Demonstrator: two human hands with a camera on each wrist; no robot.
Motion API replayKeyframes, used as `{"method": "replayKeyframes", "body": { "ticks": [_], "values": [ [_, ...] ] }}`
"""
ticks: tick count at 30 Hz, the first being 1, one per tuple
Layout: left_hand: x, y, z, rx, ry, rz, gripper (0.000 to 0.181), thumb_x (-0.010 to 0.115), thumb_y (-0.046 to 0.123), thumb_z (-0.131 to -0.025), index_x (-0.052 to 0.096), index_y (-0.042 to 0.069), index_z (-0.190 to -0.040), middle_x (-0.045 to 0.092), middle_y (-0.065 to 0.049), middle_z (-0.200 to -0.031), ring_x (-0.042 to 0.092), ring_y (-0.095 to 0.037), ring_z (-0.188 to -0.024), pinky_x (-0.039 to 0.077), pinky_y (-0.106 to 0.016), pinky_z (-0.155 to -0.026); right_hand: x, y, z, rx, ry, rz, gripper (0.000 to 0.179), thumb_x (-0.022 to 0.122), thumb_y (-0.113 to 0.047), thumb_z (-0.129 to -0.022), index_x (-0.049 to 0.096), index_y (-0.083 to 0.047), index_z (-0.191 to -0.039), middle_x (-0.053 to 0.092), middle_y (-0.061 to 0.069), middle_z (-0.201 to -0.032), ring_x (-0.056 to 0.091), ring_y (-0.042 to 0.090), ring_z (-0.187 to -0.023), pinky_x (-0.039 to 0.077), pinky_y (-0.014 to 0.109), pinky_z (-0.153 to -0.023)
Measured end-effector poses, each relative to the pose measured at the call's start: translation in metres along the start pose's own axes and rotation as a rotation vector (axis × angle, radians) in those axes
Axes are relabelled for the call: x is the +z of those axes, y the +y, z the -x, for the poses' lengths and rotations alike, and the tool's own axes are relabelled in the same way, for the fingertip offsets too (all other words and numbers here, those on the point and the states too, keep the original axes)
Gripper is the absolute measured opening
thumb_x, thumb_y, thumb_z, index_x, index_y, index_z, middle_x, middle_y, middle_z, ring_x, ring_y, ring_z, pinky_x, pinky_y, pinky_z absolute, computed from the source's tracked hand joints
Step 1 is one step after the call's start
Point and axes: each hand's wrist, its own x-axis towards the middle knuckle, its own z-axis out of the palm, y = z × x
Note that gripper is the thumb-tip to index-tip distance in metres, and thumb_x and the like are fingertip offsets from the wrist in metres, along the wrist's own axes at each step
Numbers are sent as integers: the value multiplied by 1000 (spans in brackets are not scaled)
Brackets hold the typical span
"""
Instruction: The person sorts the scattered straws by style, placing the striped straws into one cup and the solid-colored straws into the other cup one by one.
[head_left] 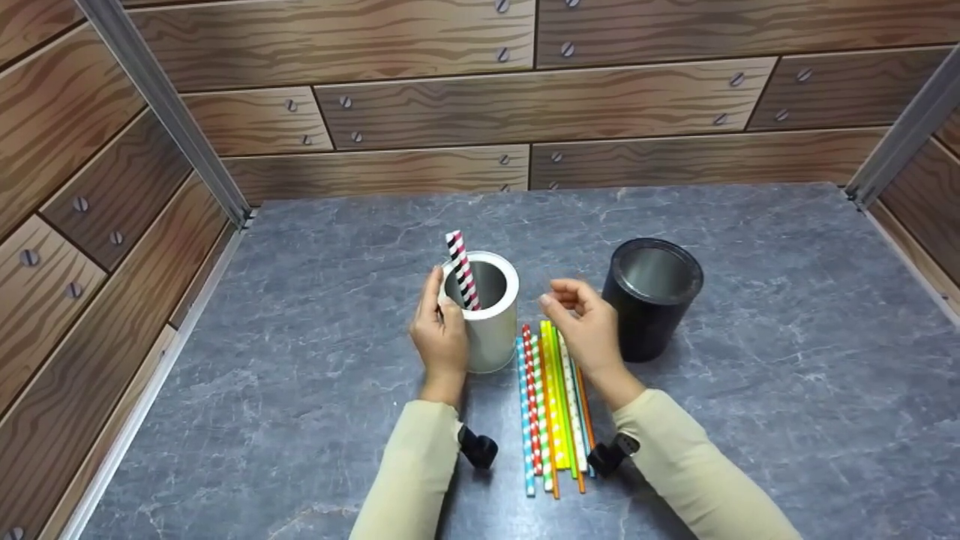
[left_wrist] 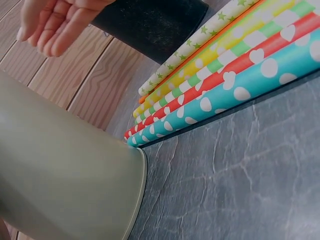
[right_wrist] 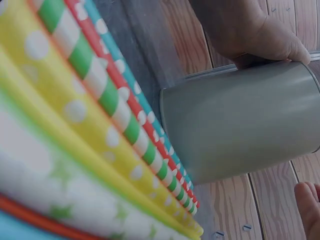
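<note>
A white canister [head_left: 491, 341] stands upright, with a black-striped and a pink-striped paper straw [head_left: 463, 270] leaning inside it and jutting above the rim. My left hand [head_left: 441, 337] holds the canister from its left side; the right wrist view also has this hand [right_wrist: 250, 35] against the canister wall [right_wrist: 240, 120]. Over the far end of a row of colourful straws [head_left: 551, 405] hovers my right hand [head_left: 592, 326], its fingers loosely bent and nothing visible in them. Dotted, heart-patterned, striped and starred straws [left_wrist: 220, 85] lie side by side in the left wrist view.
To the right of my right hand stands an open black canister [head_left: 649, 322], upright. The grey marbled tabletop [head_left: 315, 315] meets wood-patterned panels [head_left: 450, 112] at the back and sides, with metal posts [head_left: 169, 112] at the corners.
</note>
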Motion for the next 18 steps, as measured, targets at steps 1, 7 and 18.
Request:
{"method": "replayKeyframes", "body": {
  "ticks": [1,7,18],
  "values": [
    [0,0,0,-1,1,-1,41,43,6,-83,59,-3,-120,62,-17,-119,58,-28,-111,47,-36,-93,-1,1,1,7,-6,17,23,67,-1,-80,63,8,-101,65,18,-88,58,3,-74,48,15,-70],
    [0,0,0,3,-9,-1,42,43,7,-83,59,-3,-121,61,-17,-120,58,-27,-112,46,-36,-94,-12,8,6,21,-34,111,25,68,-2,-80,64,10,-102,67,20,-91,58,3,-73,48,14,-71],
    [0,0,0,-9,-15,-11,43,42,8,-83,59,-2,-121,61,-16,-120,58,-27,-112,47,-37,-92,-33,24,20,26,-137,306,22,73,-9,-75,69,3,-94,69,10,-80,61,11,-69,49,16,-65]
  ]
}}
